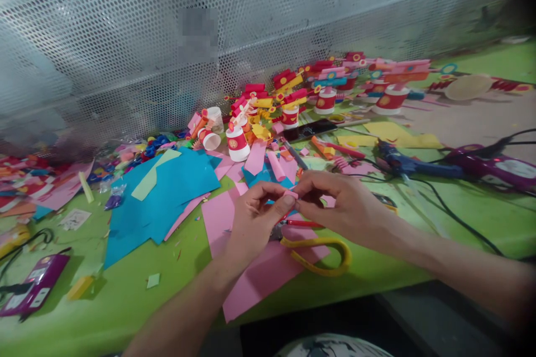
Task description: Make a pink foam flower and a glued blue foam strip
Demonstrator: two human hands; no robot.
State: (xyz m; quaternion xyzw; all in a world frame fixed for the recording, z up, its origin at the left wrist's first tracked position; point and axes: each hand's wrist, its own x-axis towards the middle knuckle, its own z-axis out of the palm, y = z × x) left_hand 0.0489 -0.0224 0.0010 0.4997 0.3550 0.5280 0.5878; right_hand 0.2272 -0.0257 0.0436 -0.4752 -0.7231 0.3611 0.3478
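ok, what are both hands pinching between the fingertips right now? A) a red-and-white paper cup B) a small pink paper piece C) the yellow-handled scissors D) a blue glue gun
B: the left hand and right hand meet on a small pink paper piece, while the yellow-handled scissors lie on the pink sheet below them and the blue glue gun rests apart on the green table.
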